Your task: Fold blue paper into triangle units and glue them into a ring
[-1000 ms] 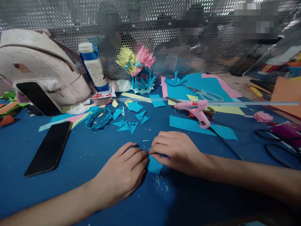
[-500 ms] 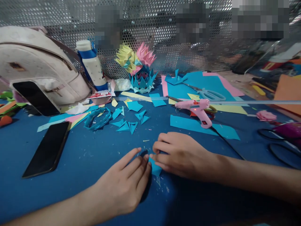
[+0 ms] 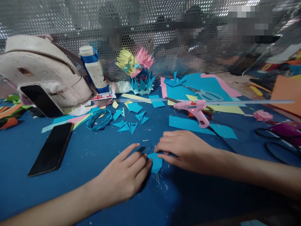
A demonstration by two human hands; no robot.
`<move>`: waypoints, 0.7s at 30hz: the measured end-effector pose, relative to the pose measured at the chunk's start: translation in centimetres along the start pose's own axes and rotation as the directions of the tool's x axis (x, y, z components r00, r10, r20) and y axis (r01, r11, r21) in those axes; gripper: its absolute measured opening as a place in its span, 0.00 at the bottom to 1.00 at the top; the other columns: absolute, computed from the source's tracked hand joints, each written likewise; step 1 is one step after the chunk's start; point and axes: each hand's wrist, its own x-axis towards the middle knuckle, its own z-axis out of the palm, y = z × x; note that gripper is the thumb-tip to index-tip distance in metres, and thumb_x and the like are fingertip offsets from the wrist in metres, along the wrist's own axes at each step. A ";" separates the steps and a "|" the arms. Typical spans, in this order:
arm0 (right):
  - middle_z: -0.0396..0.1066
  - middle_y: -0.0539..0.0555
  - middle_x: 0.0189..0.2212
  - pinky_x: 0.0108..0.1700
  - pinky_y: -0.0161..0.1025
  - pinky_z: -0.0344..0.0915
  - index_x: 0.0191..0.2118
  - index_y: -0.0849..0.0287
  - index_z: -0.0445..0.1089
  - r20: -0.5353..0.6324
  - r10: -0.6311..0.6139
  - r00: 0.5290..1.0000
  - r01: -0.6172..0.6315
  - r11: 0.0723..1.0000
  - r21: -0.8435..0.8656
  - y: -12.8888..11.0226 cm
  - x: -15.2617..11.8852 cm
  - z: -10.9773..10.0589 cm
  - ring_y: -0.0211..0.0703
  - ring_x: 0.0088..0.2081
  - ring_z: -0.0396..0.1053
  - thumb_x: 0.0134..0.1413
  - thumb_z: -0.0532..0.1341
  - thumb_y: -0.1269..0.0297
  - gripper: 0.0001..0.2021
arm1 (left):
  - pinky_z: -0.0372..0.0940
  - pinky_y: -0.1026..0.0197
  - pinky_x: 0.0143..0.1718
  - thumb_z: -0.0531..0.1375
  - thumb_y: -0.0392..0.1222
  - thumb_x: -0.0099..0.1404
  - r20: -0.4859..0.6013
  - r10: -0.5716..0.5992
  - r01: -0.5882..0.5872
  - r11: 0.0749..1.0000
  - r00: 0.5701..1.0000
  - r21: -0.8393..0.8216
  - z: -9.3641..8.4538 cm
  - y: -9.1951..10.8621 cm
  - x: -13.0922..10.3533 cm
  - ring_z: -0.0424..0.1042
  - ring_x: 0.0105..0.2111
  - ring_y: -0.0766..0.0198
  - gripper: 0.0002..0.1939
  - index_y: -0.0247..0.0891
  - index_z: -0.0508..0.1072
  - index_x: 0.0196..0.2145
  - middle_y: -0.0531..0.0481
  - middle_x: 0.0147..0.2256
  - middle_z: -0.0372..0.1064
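Observation:
A small blue piece of paper point(image 3: 156, 163) lies on the blue table between my hands, its left edge partly hidden by fingertips. My left hand point(image 3: 128, 171) grips that edge with its middle fingers curled, while the index finger stretches out above. From the other side my right hand point(image 3: 183, 150) pinches the upper right of the paper between thumb and fingers. Beyond them sit several folded blue paper pieces point(image 3: 128, 126) with pointed tips. A pink glue gun point(image 3: 195, 110) rests on a blue paper strip point(image 3: 225, 131) behind my right hand.
A black phone point(image 3: 53, 149) lies at left; another phone point(image 3: 41, 100) leans on a pale backpack point(image 3: 68, 72). Behind are a bottle point(image 3: 94, 70), paper flowers point(image 3: 142, 81), scissors point(image 3: 207, 95) and coloured sheets point(image 3: 211, 83). The glue gun's cord point(image 3: 222, 139) runs behind my right forearm.
My right fingers have opened out slightly and shifted, so more of the blue paper shows, now lying flatter. My left hand stays at its left edge. The view has shifted slightly.

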 end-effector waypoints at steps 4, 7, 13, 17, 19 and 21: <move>0.72 0.45 0.28 0.30 0.34 0.54 0.44 0.54 0.70 0.118 0.192 0.974 -0.216 0.942 0.256 -0.1 0.3 -0.3 0.38 0.32 0.68 0.53 0.66 0.69 0.13 | 0.59 0.44 0.64 0.53 0.34 0.72 0.021 -0.018 0.018 1.000 1.000 -0.011 0.1 0.0 -0.1 0.72 0.50 0.54 0.16 0.28 0.72 0.54 0.42 0.48 0.75; 0.73 0.45 0.32 0.32 0.32 0.56 0.41 0.54 0.71 0.108 0.231 0.967 -0.254 0.915 0.314 -0.2 0.5 -0.3 0.36 0.34 0.68 0.51 0.63 0.76 0.12 | 0.58 0.45 0.64 0.53 0.36 0.73 0.026 -0.022 0.024 0.998 0.999 -0.050 0.2 0.0 -0.2 0.69 0.54 0.53 0.17 0.28 0.71 0.56 0.41 0.54 0.72; 0.74 0.48 0.34 0.34 0.33 0.59 0.40 0.55 0.72 -0.029 0.269 0.963 -0.243 0.908 0.341 0.6 0.9 0.7 0.38 0.36 0.69 0.55 0.62 0.73 0.07 | 0.54 0.44 0.66 0.53 0.39 0.73 0.043 -0.034 0.038 0.993 0.999 -0.111 0.5 -0.1 -0.3 0.68 0.56 0.53 0.19 0.29 0.68 0.58 0.43 0.57 0.70; 0.75 0.49 0.35 0.38 0.34 0.61 0.39 0.55 0.74 -0.109 0.227 0.968 -0.185 0.934 0.305 1.3 1.1 1.4 0.39 0.38 0.70 0.58 0.62 0.71 0.05 | 0.55 0.44 0.65 0.51 0.43 0.75 0.095 -0.046 0.063 0.980 0.994 -0.187 0.1 -0.5 0.0 0.68 0.55 0.53 0.22 0.30 0.66 0.61 0.44 0.57 0.69; 0.76 0.49 0.35 0.39 0.35 0.62 0.37 0.56 0.75 -0.117 0.214 0.970 -0.174 0.943 0.282 1.4 1.1 1.5 0.39 0.38 0.70 0.58 0.63 0.70 0.04 | 0.56 0.43 0.64 0.50 0.44 0.75 0.116 -0.042 0.066 0.976 0.992 -0.207 0.0 -0.7 0.1 0.68 0.55 0.52 0.22 0.29 0.65 0.61 0.43 0.57 0.69; 0.76 0.49 0.33 0.38 0.35 0.61 0.35 0.56 0.75 -0.123 0.207 0.971 -0.167 0.947 0.275 1.4 1.0 1.5 0.39 0.37 0.69 0.58 0.64 0.70 0.03 | 0.56 0.43 0.63 0.49 0.44 0.76 0.116 -0.054 0.078 0.974 0.992 -0.211 -0.1 -0.8 0.2 0.68 0.55 0.52 0.22 0.28 0.65 0.61 0.42 0.57 0.70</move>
